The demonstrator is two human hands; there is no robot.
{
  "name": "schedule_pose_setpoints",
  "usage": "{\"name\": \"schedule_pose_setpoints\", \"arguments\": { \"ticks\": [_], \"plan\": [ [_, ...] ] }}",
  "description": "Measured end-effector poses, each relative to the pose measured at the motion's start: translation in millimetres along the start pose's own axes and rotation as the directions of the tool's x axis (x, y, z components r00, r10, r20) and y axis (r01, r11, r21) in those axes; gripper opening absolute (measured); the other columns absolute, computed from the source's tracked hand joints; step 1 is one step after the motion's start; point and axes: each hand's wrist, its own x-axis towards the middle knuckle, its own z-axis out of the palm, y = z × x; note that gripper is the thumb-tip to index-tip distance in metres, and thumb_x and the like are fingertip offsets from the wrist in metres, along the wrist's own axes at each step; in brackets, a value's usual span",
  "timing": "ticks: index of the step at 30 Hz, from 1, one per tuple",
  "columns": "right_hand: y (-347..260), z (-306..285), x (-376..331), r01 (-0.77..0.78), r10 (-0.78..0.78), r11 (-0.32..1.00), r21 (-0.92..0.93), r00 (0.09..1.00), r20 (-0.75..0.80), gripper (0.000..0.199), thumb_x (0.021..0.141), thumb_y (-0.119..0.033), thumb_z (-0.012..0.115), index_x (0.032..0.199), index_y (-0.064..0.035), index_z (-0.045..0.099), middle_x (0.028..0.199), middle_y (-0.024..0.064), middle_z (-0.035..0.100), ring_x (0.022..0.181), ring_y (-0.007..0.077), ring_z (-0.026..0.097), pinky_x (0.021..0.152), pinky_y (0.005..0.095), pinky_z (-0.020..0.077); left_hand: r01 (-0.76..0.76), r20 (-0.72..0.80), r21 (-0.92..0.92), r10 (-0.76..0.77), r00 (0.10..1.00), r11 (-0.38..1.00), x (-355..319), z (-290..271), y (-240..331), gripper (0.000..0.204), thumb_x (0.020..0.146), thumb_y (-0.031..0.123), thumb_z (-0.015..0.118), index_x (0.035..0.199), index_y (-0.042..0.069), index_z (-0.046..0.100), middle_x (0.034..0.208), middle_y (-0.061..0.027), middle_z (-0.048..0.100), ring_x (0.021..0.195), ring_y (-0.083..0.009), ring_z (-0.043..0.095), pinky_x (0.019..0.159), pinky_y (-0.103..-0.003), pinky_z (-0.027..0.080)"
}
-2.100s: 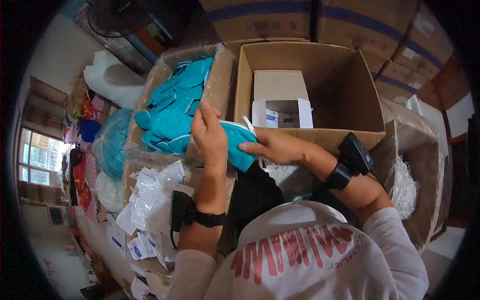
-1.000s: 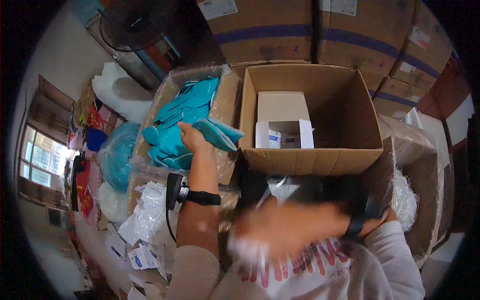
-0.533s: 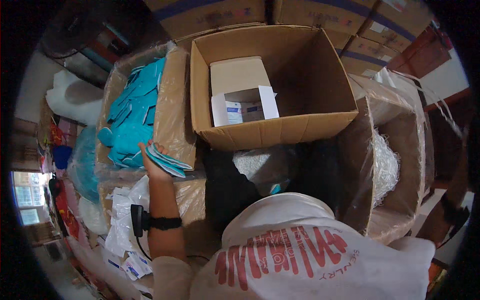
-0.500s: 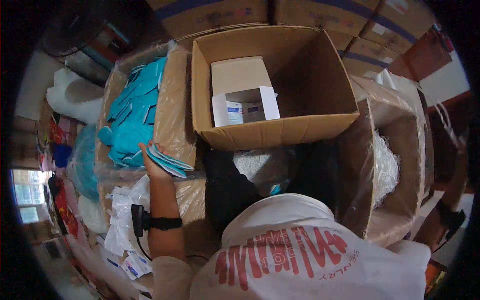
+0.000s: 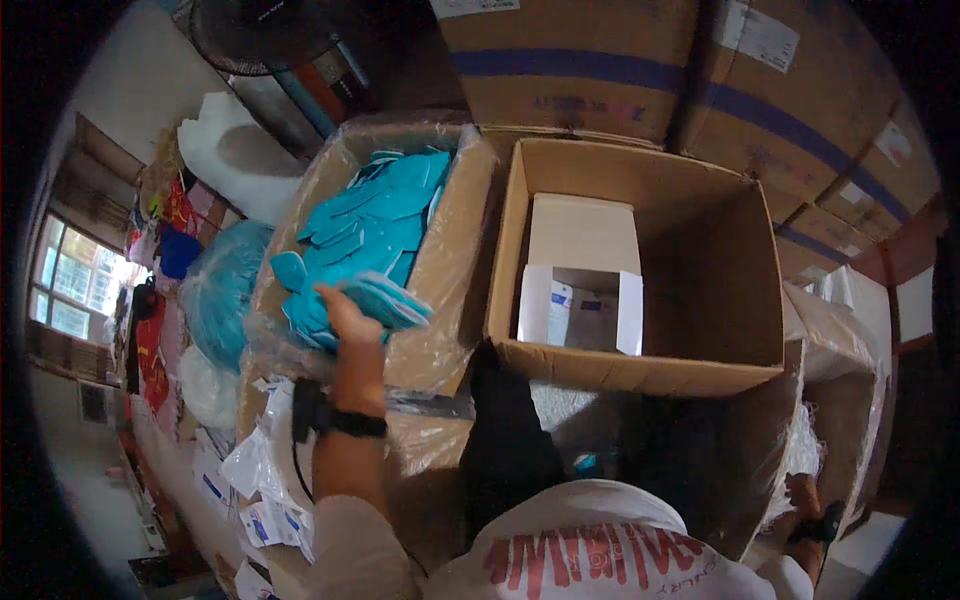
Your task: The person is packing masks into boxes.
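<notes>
My left hand (image 5: 352, 318) is closed round a small stack of flat teal pieces with white backing (image 5: 395, 300), held above the near end of a plastic-lined carton (image 5: 455, 260). Many loose teal pieces (image 5: 375, 215) like them fill that carton. At the far right, my right hand (image 5: 803, 492) reaches into another plastic-lined carton (image 5: 850, 420), against a bundle of white strands (image 5: 803, 450). Its fingers are too dark and small to make out. Between the two stands an open brown cardboard box (image 5: 640, 368) with a smaller white box (image 5: 583, 232), flaps open and small printed packets inside.
Stacked sealed cartons (image 5: 590, 80) with blue bands stand behind. A black fan (image 5: 262, 30) is at the upper left. A bulging clear bag of teal pieces (image 5: 225, 290) lies left of the filled carton. White plastic and printed packets (image 5: 270, 520) sit by my left forearm.
The view has swung, so the boxes appear lower and further right. My right hand has come into view in the right carton. My left hand still holds the teal stack.
</notes>
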Motion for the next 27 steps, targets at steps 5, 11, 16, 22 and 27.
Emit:
{"name": "schedule_pose_setpoints", "arguments": {
  "ticks": [5,11,16,22,27],
  "plan": [
    [-97.3,-33.4,10.0,0.405,-0.377,0.885,0.229,0.913,-0.156,0.026,0.087,-0.020,0.048,0.096,0.0032,0.056,0.085,0.0108,0.059,0.077,0.0183,0.053,0.069,0.0328,0.0422,-0.154,-0.214,0.011,0.153,0.965,0.988,72.5,70.0,74.0,0.068,0.086,0.057,0.024,0.129,0.006,0.035,0.131,-0.0118,0.037,0.118,-0.0302,0.038,0.097,-0.049,0.029],
    [-368.4,-62.3,-50.0,0.469,-0.475,0.685,0.557,0.868,-0.145,0.019,0.085,-0.013,0.055,0.095,0.0033,0.057,0.092,0.0089,0.061,0.086,0.0144,0.055,0.075,0.0269,0.0431,-0.082,-0.126,-0.077,0.072,0.989,0.994,144.7,68.0,77.7,0.064,0.088,0.050,0.025,0.125,-0.002,0.037,0.127,-0.0134,0.041,0.113,-0.0330,0.043,0.097,-0.047,0.030],
    [-546.0,43.0,-53.1,0.581,-0.783,0.621,0.525,0.446,0.433,0.035,0.088,-0.030,0.049,0.102,0.0001,0.058,0.092,0.0156,0.062,0.082,0.0202,0.057,0.075,0.0326,0.0448,-0.501,0.140,0.340,0.483,0.864,0.796,133.2,46.1,36.0,0.049,0.090,0.040,0.032,0.106,-0.003,0.050,0.104,-0.0122,0.054,0.090,-0.0300,0.053,0.084,-0.037,0.040],
    [-644.1,223.8,-0.7,0.829,-0.753,0.523,0.200,0.339,0.564,0.042,0.082,-0.032,0.052,0.113,-0.0037,0.050,0.101,0.0187,0.058,0.095,0.0298,0.055,0.082,0.0387,0.0444,-0.845,0.841,0.525,0.212,0.498,-0.100,-43.4,91.5,-42.5,0.029,0.084,0.017,0.049,0.107,0.000,0.050,0.112,-0.0195,0.045,0.103,-0.0323,0.045,0.087,-0.038,0.036],
    [-664.7,265.0,33.9,0.920,-0.916,0.389,0.054,0.392,-0.085,0.063,0.073,-0.034,0.059,0.123,-0.0049,0.036,0.123,0.0167,0.043,0.107,0.0337,0.048,0.084,0.0432,0.0427,-0.698,0.702,0.711,-0.123,0.701,0.081,-105.3,110.0,-102.8,0.044,0.077,0.019,0.057,0.116,0.001,0.047,0.130,-0.0240,0.031,0.119,-0.0388,0.032,0.098,-0.046,0.027]
  ]
}}
